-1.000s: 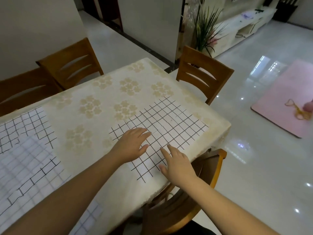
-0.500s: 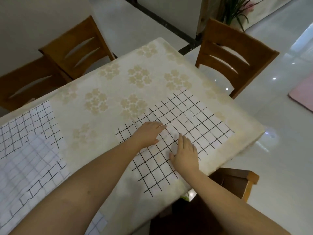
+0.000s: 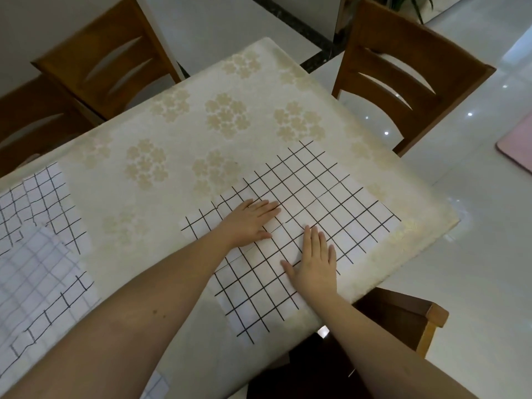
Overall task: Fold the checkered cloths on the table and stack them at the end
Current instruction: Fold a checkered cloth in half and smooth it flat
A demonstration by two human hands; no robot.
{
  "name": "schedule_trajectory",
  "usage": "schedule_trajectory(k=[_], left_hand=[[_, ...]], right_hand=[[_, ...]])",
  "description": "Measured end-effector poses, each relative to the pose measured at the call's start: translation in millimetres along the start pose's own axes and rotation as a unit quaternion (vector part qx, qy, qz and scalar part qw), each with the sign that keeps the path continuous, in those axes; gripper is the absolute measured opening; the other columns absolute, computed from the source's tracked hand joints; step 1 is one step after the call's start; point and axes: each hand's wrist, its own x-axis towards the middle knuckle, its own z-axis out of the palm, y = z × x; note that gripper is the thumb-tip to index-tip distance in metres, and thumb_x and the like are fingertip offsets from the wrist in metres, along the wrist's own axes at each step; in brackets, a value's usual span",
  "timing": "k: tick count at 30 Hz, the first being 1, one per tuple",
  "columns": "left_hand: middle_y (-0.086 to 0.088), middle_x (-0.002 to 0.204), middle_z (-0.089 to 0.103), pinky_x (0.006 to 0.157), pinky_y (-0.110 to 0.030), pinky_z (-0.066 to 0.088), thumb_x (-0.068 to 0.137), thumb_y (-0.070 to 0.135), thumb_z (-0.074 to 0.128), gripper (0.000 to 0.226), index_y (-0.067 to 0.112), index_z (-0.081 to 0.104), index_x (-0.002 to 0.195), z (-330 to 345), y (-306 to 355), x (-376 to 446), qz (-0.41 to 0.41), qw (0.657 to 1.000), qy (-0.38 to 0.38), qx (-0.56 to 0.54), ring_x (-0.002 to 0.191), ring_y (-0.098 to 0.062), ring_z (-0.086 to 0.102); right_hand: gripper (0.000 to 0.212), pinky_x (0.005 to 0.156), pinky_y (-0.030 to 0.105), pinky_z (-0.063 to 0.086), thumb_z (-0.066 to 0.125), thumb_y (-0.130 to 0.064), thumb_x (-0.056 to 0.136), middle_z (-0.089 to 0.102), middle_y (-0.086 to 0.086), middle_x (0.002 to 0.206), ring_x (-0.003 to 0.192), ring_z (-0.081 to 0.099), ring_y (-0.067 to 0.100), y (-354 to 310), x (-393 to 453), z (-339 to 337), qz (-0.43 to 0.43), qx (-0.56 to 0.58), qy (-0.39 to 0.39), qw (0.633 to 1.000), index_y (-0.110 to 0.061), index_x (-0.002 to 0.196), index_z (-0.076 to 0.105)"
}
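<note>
Since the earlier frame, both flat palms have been slid apart on the checkered cloth [image 3: 311, 203] near the table [image 3: 178, 145] corner, left hand [image 3: 250, 220] and right hand [image 3: 315, 262] pressed fingers-straight, with rumpled cloths [image 3: 37, 249] lying far left.

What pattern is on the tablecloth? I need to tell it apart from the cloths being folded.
Cream tablecloth with pale gold flower clusters, clearest in the head view.
</note>
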Motion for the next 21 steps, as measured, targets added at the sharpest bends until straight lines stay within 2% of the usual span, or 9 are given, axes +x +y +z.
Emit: schedule_trajectory(k=[5, 8, 10, 12, 15, 18, 21], left_hand=[[0.01, 0.163, 0.001, 0.12, -0.037, -0.004, 0.101, 0.053, 0.028, 0.065, 0.028, 0.004, 0.156, 12, -5, -16, -0.016, 0.999, 0.029, -0.01, 0.15, -0.012, 0.002], [0.009, 0.163, 0.003, 0.121, -0.039, -0.003, 0.102, 0.051, 0.028, 0.063, 0.027, 0.007, 0.156, 17, -6, -26, -0.037, 0.999, 0.035, -0.016, 0.15, -0.013, 0.004], [0.007, 0.163, 0.009, 0.121, -0.04, 0.0, 0.102, 0.047, 0.03, 0.06, 0.026, 0.013, 0.155, 23, -6, -34, -0.047, 0.998, 0.049, -0.015, 0.149, -0.015, 0.01], [0.003, 0.161, 0.02, 0.121, -0.042, 0.005, 0.102, 0.041, 0.037, 0.056, 0.023, 0.023, 0.153, 29, -7, -42, -0.055, 0.996, 0.071, -0.019, 0.146, -0.017, 0.022], [-0.004, 0.148, 0.045, 0.117, -0.047, 0.02, 0.096, 0.028, 0.055, 0.05, 0.016, 0.045, 0.143, 37, -7, -54, -0.059, 0.992, 0.113, -0.01, 0.133, -0.023, 0.044], [-0.006, 0.117, 0.065, 0.106, -0.05, 0.038, 0.081, 0.017, 0.074, 0.043, 0.014, 0.063, 0.122, 42, -5, -64, -0.051, 0.983, 0.176, 0.002, 0.108, -0.026, 0.062], [0.0, 0.099, 0.067, 0.102, -0.046, 0.04, 0.073, 0.009, 0.078, 0.036, 0.018, 0.068, 0.106, 40, -4, -70, -0.058, 0.975, 0.212, 0.015, 0.096, -0.024, 0.062]], right_hand=[[0.09, 0.12, 0.047, 0.004, 0.025, -0.068, 0.089, 0.012, 0.004, 0.163, 0.151, 0.006, 0.021, 11, 6, -3, -0.04, -0.025, -0.001, 0.999, -0.014, 0.156, 0.0], [0.087, 0.119, 0.048, 0.002, 0.022, -0.066, 0.09, 0.015, 0.003, 0.163, 0.15, 0.009, 0.022, 13, 13, -5, -0.068, -0.044, -0.01, 0.997, -0.013, 0.156, 0.003], [0.083, 0.118, 0.051, 0.009, 0.029, -0.063, 0.091, 0.027, 0.005, 0.159, 0.148, 0.02, 0.025, 13, 18, -6, -0.093, -0.055, 0.003, 0.994, -0.012, 0.155, 0.015], [0.074, 0.115, 0.055, 0.018, 0.046, -0.054, 0.092, 0.04, 0.007, 0.152, 0.142, 0.033, 0.027, 10, 22, -6, -0.117, -0.062, 0.021, 0.991, -0.011, 0.15, 0.032], [0.058, 0.111, 0.057, 0.027, 0.071, -0.038, 0.082, 0.055, 0.007, 0.136, 0.131, 0.046, 0.029, 4, 23, -4, -0.143, -0.068, 0.055, 0.986, -0.013, 0.131, 0.055], [0.04, 0.111, 0.054, 0.03, 0.075, -0.032, 0.079, 0.061, 0.005, 0.124, 0.122, 0.051, 0.026, -3, 21, 1, -0.152, -0.059, 0.085, 0.983, -0.017, 0.114, 0.063], [0.027, 0.11, 0.051, 0.03, 0.074, -0.029, 0.079, 0.064, 0.002, 0.114, 0.113, 0.055, 0.024, -5, 17, 5, -0.153, -0.038, 0.108, 0.982, -0.019, 0.103, 0.068]])
